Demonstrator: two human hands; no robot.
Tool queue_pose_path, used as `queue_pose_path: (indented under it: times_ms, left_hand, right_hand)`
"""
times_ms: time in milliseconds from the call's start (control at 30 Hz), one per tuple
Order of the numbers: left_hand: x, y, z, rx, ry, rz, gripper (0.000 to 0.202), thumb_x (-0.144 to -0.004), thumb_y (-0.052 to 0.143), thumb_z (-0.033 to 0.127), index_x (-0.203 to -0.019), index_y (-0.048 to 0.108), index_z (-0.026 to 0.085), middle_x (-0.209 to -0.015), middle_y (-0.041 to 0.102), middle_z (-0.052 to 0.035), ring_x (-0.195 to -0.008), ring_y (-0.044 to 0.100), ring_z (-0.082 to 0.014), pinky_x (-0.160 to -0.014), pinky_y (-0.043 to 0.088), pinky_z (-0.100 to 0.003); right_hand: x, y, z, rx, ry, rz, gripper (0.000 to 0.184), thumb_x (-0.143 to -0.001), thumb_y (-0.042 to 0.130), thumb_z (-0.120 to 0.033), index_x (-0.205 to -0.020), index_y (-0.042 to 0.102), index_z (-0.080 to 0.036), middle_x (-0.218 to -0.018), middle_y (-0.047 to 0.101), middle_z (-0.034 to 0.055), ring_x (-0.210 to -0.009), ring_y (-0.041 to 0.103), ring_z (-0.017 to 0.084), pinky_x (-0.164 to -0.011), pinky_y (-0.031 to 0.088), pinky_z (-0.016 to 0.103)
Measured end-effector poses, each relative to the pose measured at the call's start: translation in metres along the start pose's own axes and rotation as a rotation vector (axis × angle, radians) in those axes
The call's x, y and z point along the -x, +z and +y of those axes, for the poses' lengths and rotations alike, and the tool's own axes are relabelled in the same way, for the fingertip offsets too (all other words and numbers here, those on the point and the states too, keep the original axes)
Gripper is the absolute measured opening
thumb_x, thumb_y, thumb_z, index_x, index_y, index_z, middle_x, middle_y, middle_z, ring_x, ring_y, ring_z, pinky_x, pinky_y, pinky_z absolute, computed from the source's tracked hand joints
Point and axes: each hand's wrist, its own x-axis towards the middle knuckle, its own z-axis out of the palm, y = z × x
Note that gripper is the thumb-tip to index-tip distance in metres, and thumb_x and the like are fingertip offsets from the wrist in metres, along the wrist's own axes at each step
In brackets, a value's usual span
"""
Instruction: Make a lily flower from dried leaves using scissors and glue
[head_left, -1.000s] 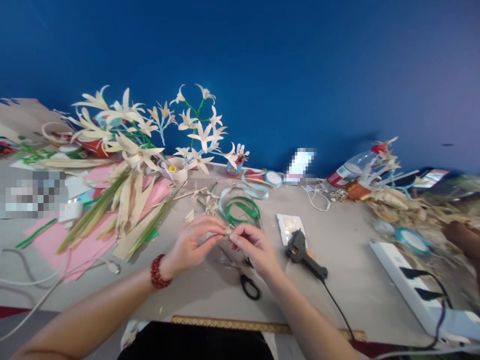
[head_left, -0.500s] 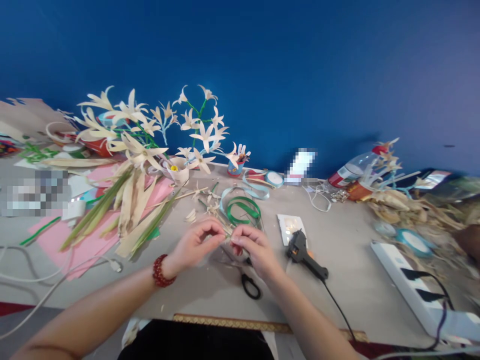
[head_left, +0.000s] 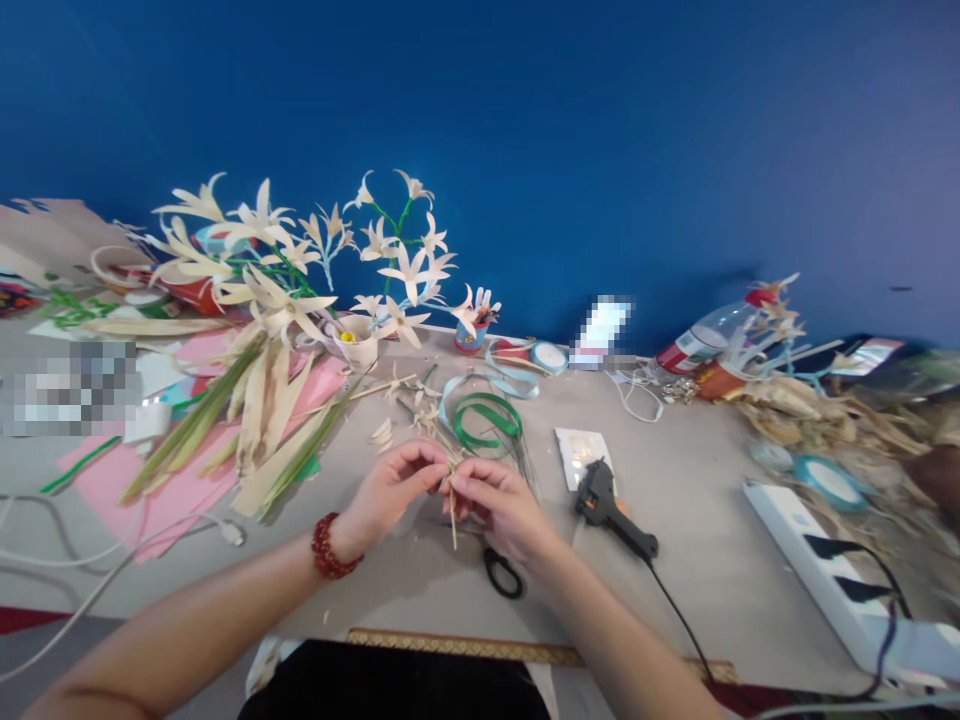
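My left hand (head_left: 399, 492) and my right hand (head_left: 495, 500) meet over the middle of the table, both closed in a pinch. Between their fingertips they hold a thin pale stem (head_left: 454, 528), whose lower end hangs down toward me. Its upper part is mostly covered by the fingers. Just behind the hands lie a coil of green ribbon (head_left: 487, 425) and several small pale petals (head_left: 382, 433). Black-handled scissors (head_left: 504, 574) rest below my right hand, their blades hidden. A bracelet of red beads (head_left: 330, 546) is on my left wrist.
A black glue gun (head_left: 616, 508) lies at the right beside a white packet (head_left: 581, 450). Farther right is a white power strip (head_left: 810, 570) with plugs. Handmade pale flowers (head_left: 277, 300) stand at the back left, above husks and pink paper (head_left: 112, 500). A wooden ruler-like strip (head_left: 465, 647) lies along the front edge.
The stem now points downward below the fingers, where it was not visible before. My right hand has shifted slightly left, and my left wrist slightly right.
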Motion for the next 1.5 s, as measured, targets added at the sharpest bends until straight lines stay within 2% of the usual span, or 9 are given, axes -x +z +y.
queue_pose_path:
  times_ms: [233,400,667,767,900,1100,1300,1400,1500]
  left_hand:
    - [0.000,-0.001,-0.004,0.071,-0.003,-0.033,0.014,-0.077,0.072,0.029,-0.080,0.071,0.015,-0.083,0.064,-0.0035,-0.066,0.055,-0.0104,-0.063,0.048,-0.023]
    - [0.001,0.000,-0.005,0.082,-0.034,-0.053,0.014,-0.078,0.071,0.028,-0.081,0.071,0.015,-0.083,0.064,-0.0035,-0.067,0.055,-0.0108,-0.062,0.047,-0.023]
    - [0.005,-0.001,-0.006,-0.011,0.065,-0.032,0.013,-0.082,0.067,0.029,-0.087,0.072,0.018,-0.090,0.065,-0.0052,-0.080,0.059,-0.0155,-0.068,0.049,-0.025]
    - [0.006,-0.002,-0.006,-0.005,0.103,-0.066,0.013,-0.084,0.065,0.026,-0.092,0.072,0.020,-0.096,0.064,-0.0056,-0.087,0.059,-0.0163,-0.074,0.050,-0.026]
    - [0.004,-0.001,-0.007,0.027,0.110,-0.102,0.009,-0.081,0.068,0.023,-0.088,0.072,0.019,-0.099,0.062,-0.0055,-0.095,0.059,-0.0175,-0.083,0.049,-0.028]
    - [0.002,-0.002,-0.011,0.139,0.012,-0.103,0.009,-0.078,0.072,0.023,-0.082,0.069,0.016,-0.095,0.062,-0.0064,-0.089,0.059,-0.0176,-0.079,0.051,-0.029]
    - [0.001,-0.001,-0.009,0.122,0.061,-0.118,0.009,-0.077,0.073,0.025,-0.077,0.069,0.016,-0.087,0.060,-0.0045,-0.083,0.057,-0.0160,-0.078,0.048,-0.028]
    - [0.002,0.000,-0.008,0.100,0.052,-0.124,0.012,-0.079,0.071,0.027,-0.078,0.068,0.016,-0.084,0.060,-0.0049,-0.081,0.056,-0.0163,-0.077,0.047,-0.028]
    - [0.003,-0.001,-0.006,0.085,0.024,-0.105,0.012,-0.080,0.069,0.028,-0.080,0.067,0.016,-0.087,0.060,-0.0055,-0.082,0.055,-0.0162,-0.076,0.046,-0.027]
  right_hand:
    - [-0.001,-0.002,0.001,0.028,0.053,-0.049,0.025,-0.076,0.075,-0.039,-0.073,0.070,-0.015,-0.063,0.069,0.0019,-0.049,0.051,0.006,-0.049,0.036,0.017]
    - [0.001,-0.002,-0.001,0.118,-0.002,-0.018,0.032,-0.076,0.075,-0.042,-0.064,0.062,-0.015,-0.058,0.066,0.0002,-0.047,0.049,0.007,-0.049,0.036,0.019]
    - [-0.001,-0.001,0.003,0.222,-0.108,0.027,0.035,-0.078,0.070,-0.047,-0.065,0.060,-0.017,-0.057,0.064,-0.0010,-0.049,0.049,0.009,-0.050,0.037,0.021]
    - [0.000,0.001,0.001,0.236,-0.154,0.061,0.037,-0.078,0.071,-0.047,-0.061,0.057,-0.017,-0.055,0.060,-0.0024,-0.049,0.050,0.009,-0.050,0.037,0.021]
    - [0.001,0.002,-0.001,0.229,-0.161,0.088,0.040,-0.077,0.071,-0.048,-0.058,0.055,-0.017,-0.053,0.057,-0.0031,-0.047,0.050,0.008,-0.049,0.037,0.020]
    - [0.001,0.002,0.004,0.172,-0.120,0.093,0.040,-0.074,0.073,-0.048,-0.057,0.055,-0.016,-0.057,0.060,-0.0019,-0.047,0.052,0.008,-0.047,0.038,0.020]
    - [0.001,0.002,0.002,0.081,-0.062,0.079,0.038,-0.072,0.075,-0.048,-0.059,0.059,-0.016,-0.052,0.059,-0.0023,-0.043,0.049,0.007,-0.044,0.035,0.018]
    - [0.002,0.002,-0.003,0.113,-0.095,0.084,0.038,-0.071,0.076,-0.048,-0.057,0.057,-0.017,-0.053,0.060,-0.0017,-0.045,0.049,0.008,-0.046,0.036,0.020]
    - [0.003,0.004,-0.005,0.181,-0.187,0.098,0.033,-0.073,0.075,-0.043,-0.062,0.058,-0.017,-0.054,0.057,-0.0025,-0.047,0.046,0.008,-0.047,0.034,0.020]
